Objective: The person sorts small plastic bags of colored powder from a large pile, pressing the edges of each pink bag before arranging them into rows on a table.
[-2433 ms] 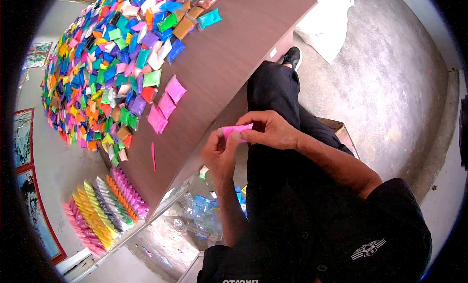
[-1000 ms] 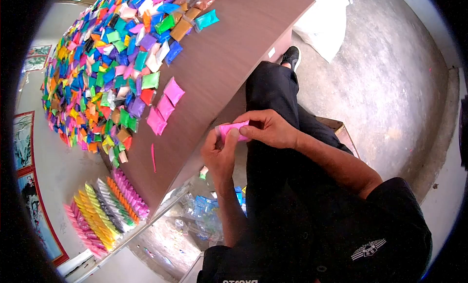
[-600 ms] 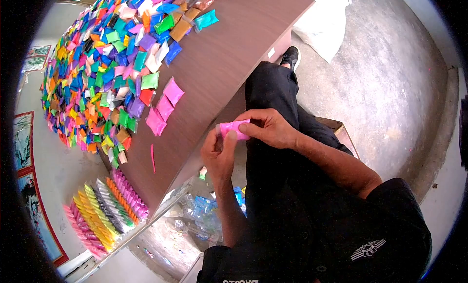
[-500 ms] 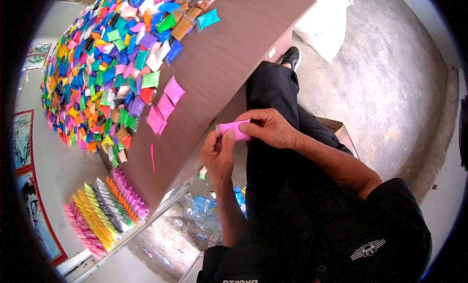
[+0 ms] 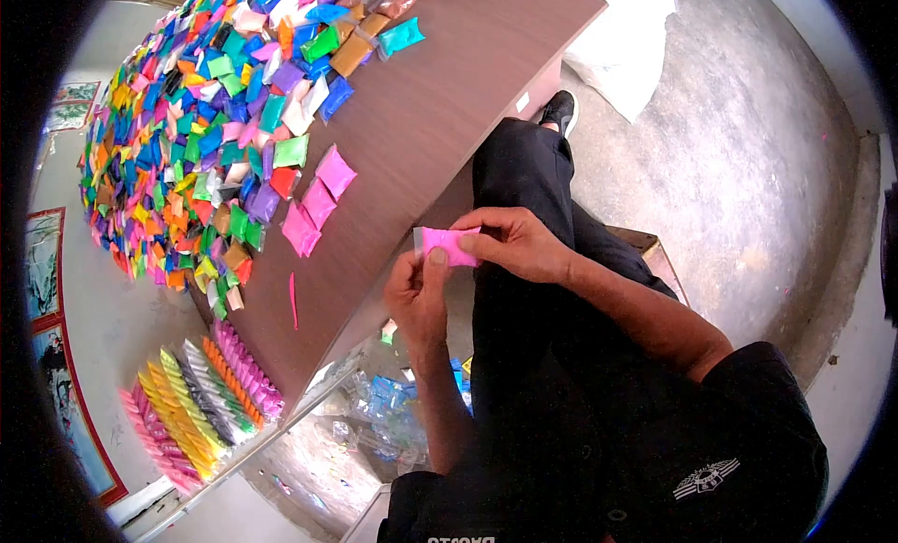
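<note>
Between my two hands is a small pink packet (image 5: 447, 245) in clear plastic, held up off the table's front edge, above my lap. My left hand (image 5: 418, 298) pinches its near left end, thumb on top. My right hand (image 5: 513, 246) grips the other end between thumb and fingers. On the table nearby lie several pink packets (image 5: 319, 202) side by side, of the same look as the held one. A thin pink strip (image 5: 294, 302) lies closer to the table's left corner.
A large heap of packets in many colours (image 5: 201, 141) covers the table's far side. Neat rows of packets (image 5: 198, 407) stand at the left corner. Below are clear plastic bags (image 5: 388, 407); a white sack (image 5: 622, 52) sits on the floor at the right.
My left thumb has slid slightly down toward the packet's near edge, and more of its pink face shows. Both hands keep their hold in nearly the same place.
</note>
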A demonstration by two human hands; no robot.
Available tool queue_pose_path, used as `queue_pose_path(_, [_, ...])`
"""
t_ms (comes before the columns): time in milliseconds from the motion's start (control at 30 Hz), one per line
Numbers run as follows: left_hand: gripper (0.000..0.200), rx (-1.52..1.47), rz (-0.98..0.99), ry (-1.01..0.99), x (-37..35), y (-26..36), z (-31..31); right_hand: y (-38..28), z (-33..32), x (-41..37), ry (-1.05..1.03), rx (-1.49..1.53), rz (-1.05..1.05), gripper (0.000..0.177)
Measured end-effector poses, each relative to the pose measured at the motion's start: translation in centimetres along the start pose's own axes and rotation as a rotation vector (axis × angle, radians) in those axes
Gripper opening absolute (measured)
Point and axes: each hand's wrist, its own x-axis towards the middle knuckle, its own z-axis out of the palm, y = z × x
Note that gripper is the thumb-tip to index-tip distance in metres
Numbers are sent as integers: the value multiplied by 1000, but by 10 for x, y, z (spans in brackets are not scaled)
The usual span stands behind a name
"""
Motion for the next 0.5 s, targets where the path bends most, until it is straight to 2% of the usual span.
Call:
queue_pose_path(133, [19,21,21,-32,0,-7,-10,-9,-1,0,-43,9,69,25])
queue_pose_path(200, [18,21,9,-47,-1,-4,-8,-15,-6,1,-93,-148,138,27])
queue_pose_path(267, [19,-214,-59,14,-3,5,2,-13,-5,-1,-74,-134,139,27])
queue_pose_path(400, [19,-212,-23,-19,-4,-3,5,-9,-2,-2,-6,-3,124,27])
queue_pose_path(500, [18,-183,-55,-3,-6,-1,15,-16,0,-3,-11,-11,131,25])
